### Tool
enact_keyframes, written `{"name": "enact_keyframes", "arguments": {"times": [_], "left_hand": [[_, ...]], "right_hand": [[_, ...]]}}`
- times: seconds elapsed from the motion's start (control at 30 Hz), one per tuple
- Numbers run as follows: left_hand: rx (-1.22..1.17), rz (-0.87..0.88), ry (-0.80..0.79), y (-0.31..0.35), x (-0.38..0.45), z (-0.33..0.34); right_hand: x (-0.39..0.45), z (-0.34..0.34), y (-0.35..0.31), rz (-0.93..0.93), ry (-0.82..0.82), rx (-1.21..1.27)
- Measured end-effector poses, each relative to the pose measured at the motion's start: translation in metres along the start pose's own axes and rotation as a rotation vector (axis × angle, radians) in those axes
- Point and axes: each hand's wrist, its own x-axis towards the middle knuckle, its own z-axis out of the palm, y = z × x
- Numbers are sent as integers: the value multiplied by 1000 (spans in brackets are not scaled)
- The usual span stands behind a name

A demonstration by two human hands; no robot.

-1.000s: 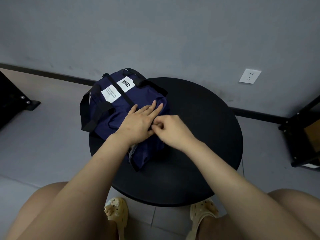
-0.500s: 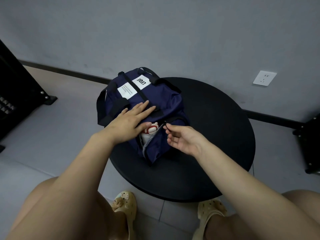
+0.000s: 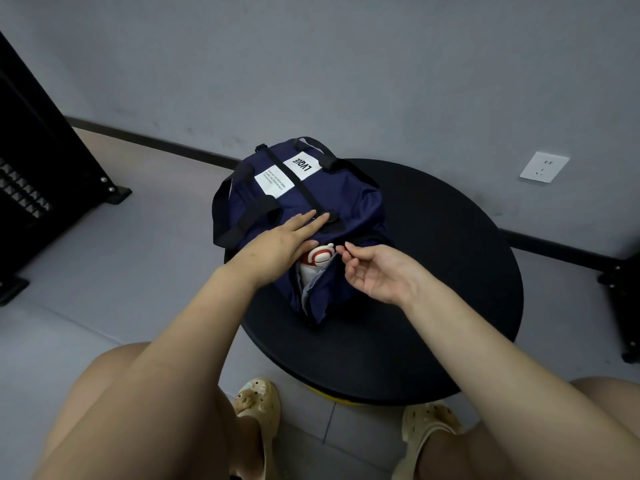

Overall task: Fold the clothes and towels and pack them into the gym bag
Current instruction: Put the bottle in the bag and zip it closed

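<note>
Upside-down brand patch on the bag

Beyond the left hand (image 3: 280, 245), a white patch (image 3: 302, 164) on the navy gym bag (image 3: 349, 206) reads "LVGIE", upside down; the second white label (image 3: 273, 181) beside it carries small print too fine to read.

Dim, flat indoor light; soft shadows; wide-angle edge distortion.
</note>
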Motion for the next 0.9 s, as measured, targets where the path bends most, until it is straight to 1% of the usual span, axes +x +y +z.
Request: {"name": "enact_keyframes", "arguments": {"times": [0.03,0.1,0.17,0.2,0.27,0.37,0.4,0.47,0.53,0.57,0.63,0.73,0.83,0.9], "left_hand": [[55,-7,30,1,0,0],[91,-16,91,2,0,1],[-9,-32,165,2,1,0],[-57,-33,207,1,2,0],[-121,-46,279,0,3,1],[-209,-97,367,1,5,0],[-198,-93,411,2,5,-1],[-123,-5,489,3,4,-4],[12,95,507,2,0,-3],[71,116,501,0,-2,-3],[113,108,478,-3,-7,-2],[108,116,434,-8,-14,-2],[161,130,389,-7,-16,-2],[198,124,394,-3,-17,0]], "right_hand": [[1,-3,-2,-37,6,-135],[3,-9,-6,-168,58,-553],[6,-13,-7,-347,159,-977],[8,-15,-6,-446,217,-1122],[13,-17,-1,-636,324,-1318],[18,-21,10,-852,453,-1591],[19,-23,12,-924,464,-1623],[21,-26,12,-1062,442,-1636],[23,-29,10,-1174,365,-1647],[23,-29,9,-1213,325,-1649],[23,-28,9,-1263,286,-1639],[26,-25,7,-1309,290,-1653],[28,-23,5,-1320,293,-1675],[29,-21,4,-1326,301,-1661]]}}
